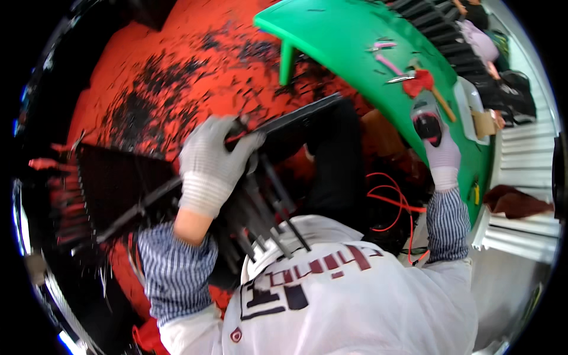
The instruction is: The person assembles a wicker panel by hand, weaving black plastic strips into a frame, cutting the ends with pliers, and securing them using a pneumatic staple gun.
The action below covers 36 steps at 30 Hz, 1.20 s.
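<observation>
My left hand [210, 160], in a grey knit glove, is closed on the edge of a flat black panel [307, 121] with thin black rods [278, 219] hanging from it, held over my lap. My right hand [441, 151], also gloved, reaches onto the green plastic table [331, 35] and grips a small grey and black tool [426, 118]. Just beyond that tool lie a red-headed tool with a wooden handle [423, 83], a metal clip [399, 78] and pink pieces [384, 53].
The red floor [148, 77] is strewn with black scraps. A black comb-like rack [112, 189] with red-tipped ends stands at the left. Red wire [393, 201] loops by my right side. A white tray [470, 106] and a cardboard piece [484, 123] sit on the table's right.
</observation>
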Each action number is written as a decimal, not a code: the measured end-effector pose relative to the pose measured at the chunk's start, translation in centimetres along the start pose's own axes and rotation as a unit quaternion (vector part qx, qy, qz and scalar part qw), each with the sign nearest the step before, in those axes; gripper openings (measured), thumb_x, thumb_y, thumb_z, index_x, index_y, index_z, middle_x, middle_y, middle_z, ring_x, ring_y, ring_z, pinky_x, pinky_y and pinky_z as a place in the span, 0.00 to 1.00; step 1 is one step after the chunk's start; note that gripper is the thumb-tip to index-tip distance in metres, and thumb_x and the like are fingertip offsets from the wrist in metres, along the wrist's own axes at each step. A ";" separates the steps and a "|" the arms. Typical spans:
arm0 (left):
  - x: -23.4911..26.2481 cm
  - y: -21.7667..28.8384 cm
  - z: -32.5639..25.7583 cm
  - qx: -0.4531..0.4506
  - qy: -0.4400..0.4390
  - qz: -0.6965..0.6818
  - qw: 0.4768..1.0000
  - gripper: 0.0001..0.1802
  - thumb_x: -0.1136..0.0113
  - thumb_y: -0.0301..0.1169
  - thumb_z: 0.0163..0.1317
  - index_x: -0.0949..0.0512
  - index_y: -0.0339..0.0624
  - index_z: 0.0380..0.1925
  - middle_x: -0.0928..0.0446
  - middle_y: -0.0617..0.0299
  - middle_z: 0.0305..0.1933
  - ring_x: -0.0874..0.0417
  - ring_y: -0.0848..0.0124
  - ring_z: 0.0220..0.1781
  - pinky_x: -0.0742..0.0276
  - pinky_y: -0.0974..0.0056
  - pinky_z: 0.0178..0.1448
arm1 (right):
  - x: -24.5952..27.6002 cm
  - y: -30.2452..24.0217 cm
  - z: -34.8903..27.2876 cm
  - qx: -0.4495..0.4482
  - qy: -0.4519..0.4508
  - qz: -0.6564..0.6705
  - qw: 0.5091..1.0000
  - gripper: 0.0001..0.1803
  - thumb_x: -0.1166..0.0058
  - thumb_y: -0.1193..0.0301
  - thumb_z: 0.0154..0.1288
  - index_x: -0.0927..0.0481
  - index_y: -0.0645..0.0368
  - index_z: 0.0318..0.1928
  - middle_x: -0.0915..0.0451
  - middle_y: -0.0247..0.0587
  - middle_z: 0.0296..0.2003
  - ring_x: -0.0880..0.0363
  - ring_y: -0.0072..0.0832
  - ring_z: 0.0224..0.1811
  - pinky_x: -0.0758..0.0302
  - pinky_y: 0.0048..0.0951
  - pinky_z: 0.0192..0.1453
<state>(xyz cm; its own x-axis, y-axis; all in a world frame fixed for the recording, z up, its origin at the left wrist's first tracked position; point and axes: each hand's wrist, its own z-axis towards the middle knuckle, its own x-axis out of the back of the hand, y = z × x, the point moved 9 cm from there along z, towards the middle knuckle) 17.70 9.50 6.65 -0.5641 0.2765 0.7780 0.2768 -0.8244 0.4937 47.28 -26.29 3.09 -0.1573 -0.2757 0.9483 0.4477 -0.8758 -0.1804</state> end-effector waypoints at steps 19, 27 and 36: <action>0.1 0.9 -1.9 0.042 -0.079 0.109 0.990 0.28 0.21 0.41 0.48 0.17 0.41 0.48 0.17 0.56 0.40 0.19 0.55 0.44 0.28 0.55 0.56 | -11.1 -0.9 19.8 0.170 -0.024 -0.121 0.978 0.34 0.37 0.55 0.64 0.29 0.47 0.69 0.27 0.42 0.66 0.30 0.43 0.69 0.31 0.47 0.70; 0.7 0.6 -3.0 0.034 -0.080 0.113 0.990 0.30 0.25 0.48 0.49 0.18 0.45 0.50 0.17 0.58 0.40 0.18 0.56 0.45 0.29 0.54 0.54 | -20.3 -7.6 28.3 0.232 -0.302 -0.083 0.921 0.44 0.31 0.54 0.49 0.30 0.50 0.69 0.32 0.44 0.72 0.32 0.45 0.73 0.29 0.41 0.73; -0.4 -0.3 -2.4 0.032 -0.087 0.109 0.990 0.34 0.25 0.52 0.50 0.18 0.45 0.53 0.17 0.55 0.44 0.18 0.55 0.48 0.28 0.51 0.59 | -17.0 -11.0 24.5 0.243 -0.083 0.082 0.963 0.32 0.35 0.67 0.61 0.27 0.59 0.65 0.20 0.53 0.53 0.18 0.44 0.54 0.20 0.38 0.60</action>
<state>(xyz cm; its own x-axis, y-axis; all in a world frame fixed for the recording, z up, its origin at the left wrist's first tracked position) 16.02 8.43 5.29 -0.3452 0.1805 0.9210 0.4288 -0.8426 0.3259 66.58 -2.31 -4.63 0.0760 -0.2926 0.9532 0.8200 -0.5255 -0.2267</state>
